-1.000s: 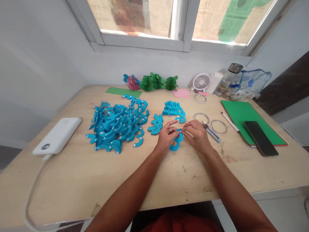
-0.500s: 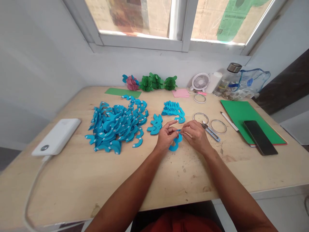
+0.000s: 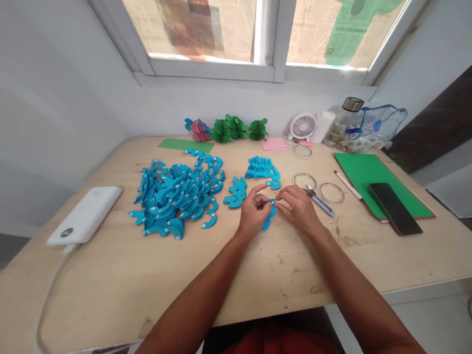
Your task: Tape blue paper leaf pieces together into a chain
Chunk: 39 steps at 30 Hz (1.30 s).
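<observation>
Between my two hands is a curved blue paper piece (image 3: pixel 269 222), part of it hidden by the fingers. My left hand (image 3: pixel 255 209) pinches its upper end from the left, thumb against fingertips. From the other side my right hand (image 3: pixel 296 206) grips the same end with thumb and forefinger. Just beyond the hands lies a folded blue paper strip (image 3: pixel 259 167) with a curved tail. Left of my left hand sits a small stack of blue paper arcs (image 3: pixel 236 192). Farther left spreads a large pile of blue paper arcs (image 3: pixel 173 189) with small white patches.
Right of my hands lie a utility knife (image 3: pixel 320 201), tape rolls (image 3: pixel 332 193), a white pen (image 3: pixel 347 185), and a phone (image 3: pixel 394 209) on green sheets (image 3: pixel 359 169). Green paper figures (image 3: pixel 236 128), a fan (image 3: pixel 303 126) and a bottle (image 3: pixel 344 123) stand behind. A power bank (image 3: pixel 84 215) lies left.
The fingertips have shifted slightly on the blue paper piece, and less of its lower curve shows now. The whole view has tilted a little.
</observation>
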Each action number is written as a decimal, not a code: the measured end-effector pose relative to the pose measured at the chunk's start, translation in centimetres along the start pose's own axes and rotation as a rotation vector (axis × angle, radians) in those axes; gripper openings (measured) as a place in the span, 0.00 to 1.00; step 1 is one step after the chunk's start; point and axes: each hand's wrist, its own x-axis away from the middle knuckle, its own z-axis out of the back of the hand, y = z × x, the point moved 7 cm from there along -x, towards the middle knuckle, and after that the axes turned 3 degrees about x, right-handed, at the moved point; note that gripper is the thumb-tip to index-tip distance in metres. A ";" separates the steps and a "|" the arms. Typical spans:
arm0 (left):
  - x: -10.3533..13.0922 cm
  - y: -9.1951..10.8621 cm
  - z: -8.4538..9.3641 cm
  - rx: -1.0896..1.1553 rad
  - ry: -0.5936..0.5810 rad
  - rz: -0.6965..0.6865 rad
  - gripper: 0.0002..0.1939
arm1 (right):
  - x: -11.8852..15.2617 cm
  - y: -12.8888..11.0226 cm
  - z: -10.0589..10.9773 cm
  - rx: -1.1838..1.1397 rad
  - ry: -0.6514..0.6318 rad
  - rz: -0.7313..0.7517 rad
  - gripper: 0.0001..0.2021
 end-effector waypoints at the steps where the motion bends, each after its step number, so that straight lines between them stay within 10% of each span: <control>1: 0.0 0.0 0.0 -0.001 0.003 -0.002 0.28 | 0.0 0.1 0.0 -0.003 0.004 -0.006 0.06; 19: 0.1 0.7 0.6 0.020 0.107 -0.011 0.27 | 0.4 2.6 -1.0 -0.491 -0.059 -0.376 0.08; 39: 0.4 -0.7 -0.6 -0.026 -0.034 -0.008 0.29 | 1.4 3.5 -2.8 -1.029 -0.032 -0.806 0.08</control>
